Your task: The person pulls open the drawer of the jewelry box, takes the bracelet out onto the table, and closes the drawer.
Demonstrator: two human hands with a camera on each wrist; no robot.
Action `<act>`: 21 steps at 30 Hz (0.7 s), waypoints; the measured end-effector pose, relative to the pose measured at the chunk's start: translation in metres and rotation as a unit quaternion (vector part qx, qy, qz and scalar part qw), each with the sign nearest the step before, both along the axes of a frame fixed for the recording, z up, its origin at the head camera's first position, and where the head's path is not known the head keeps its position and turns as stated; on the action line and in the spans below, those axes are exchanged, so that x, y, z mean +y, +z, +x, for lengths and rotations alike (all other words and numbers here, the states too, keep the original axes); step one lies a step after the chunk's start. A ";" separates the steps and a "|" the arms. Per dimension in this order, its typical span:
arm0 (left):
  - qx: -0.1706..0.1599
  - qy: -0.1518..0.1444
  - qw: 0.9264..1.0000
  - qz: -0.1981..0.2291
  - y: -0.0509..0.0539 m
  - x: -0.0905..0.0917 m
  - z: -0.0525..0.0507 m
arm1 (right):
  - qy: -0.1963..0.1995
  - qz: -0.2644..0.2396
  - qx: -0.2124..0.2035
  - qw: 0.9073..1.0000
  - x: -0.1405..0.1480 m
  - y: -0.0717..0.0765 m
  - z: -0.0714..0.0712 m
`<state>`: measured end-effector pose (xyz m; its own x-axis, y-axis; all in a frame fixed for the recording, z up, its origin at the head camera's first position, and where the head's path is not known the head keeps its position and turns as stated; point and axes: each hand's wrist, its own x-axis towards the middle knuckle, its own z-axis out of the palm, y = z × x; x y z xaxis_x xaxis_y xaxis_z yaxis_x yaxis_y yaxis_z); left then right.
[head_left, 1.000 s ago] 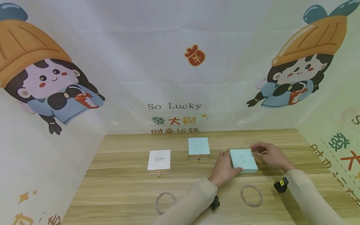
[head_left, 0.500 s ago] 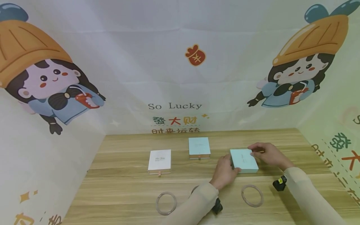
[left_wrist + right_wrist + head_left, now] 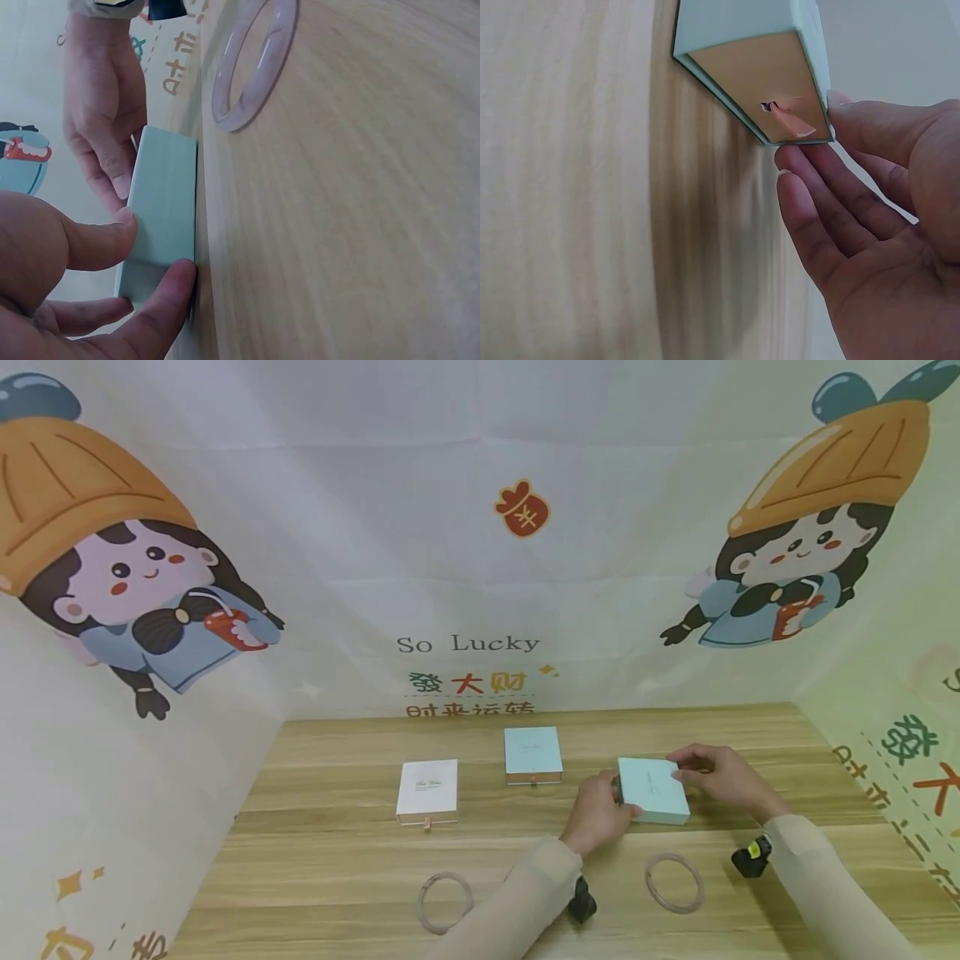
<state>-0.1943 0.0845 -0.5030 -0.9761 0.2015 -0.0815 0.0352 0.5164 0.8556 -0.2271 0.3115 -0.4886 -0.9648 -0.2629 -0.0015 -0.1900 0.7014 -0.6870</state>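
A mint-green drawer box (image 3: 652, 789) sits on the right part of the wooden table. My left hand (image 3: 600, 814) grips its left end, with the thumb (image 3: 105, 241) on the upper edge and other fingers against the sides. At the far right corner, my right hand (image 3: 723, 777) pinches the box between thumb and fingers. The right wrist view shows the box's tan drawer end (image 3: 761, 82), shut flush, with a pink ribbon tab (image 3: 791, 120) sticking out. A pale pinkish bangle (image 3: 675, 883) lies in front of the box.
To the left stand a white drawer box (image 3: 427, 789) and a light-blue drawer box (image 3: 532, 752), both with small ribbon tabs. Another bangle (image 3: 445, 903) lies at front left, partly behind the left sleeve (image 3: 510, 902). Printed cloth walls (image 3: 600, 568) enclose the table.
The mint-green box has turned slightly clockwise under both hands. The right hand has shifted a little with its corner. The other boxes and the bangles have stayed put.
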 end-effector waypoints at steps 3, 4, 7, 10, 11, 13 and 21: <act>-0.016 0.002 1.000 0.020 0.000 -0.001 -0.002 | -0.012 -0.004 -0.006 1.000 0.002 -0.003 0.002; -0.021 0.005 0.999 0.027 0.001 -0.001 -0.003 | -0.017 -0.005 -0.010 1.000 0.003 -0.004 0.002; -0.033 0.013 0.999 0.032 0.002 -0.001 -0.005 | -0.026 -0.006 -0.016 1.000 0.004 -0.005 0.005; -0.037 0.020 0.999 0.028 0.003 -0.002 -0.008 | -0.034 -0.011 -0.012 0.999 0.005 -0.005 0.009; -0.038 0.022 0.999 0.027 0.003 -0.002 -0.009 | -0.038 -0.011 -0.010 0.999 0.005 -0.004 0.011; -0.042 0.026 0.998 0.029 0.003 -0.002 -0.011 | -0.045 -0.011 -0.011 0.999 0.005 -0.004 0.014; -0.021 0.044 0.997 0.055 0.002 0.001 -0.014 | -0.076 -0.015 -0.021 0.997 0.005 -0.006 0.029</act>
<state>-0.2079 0.0856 -0.5008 -0.9867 0.1245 -0.1048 -0.0435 0.4189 0.9070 -0.1982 0.3170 -0.4947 -0.9927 -0.1152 -0.0364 -0.0550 0.6991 -0.7129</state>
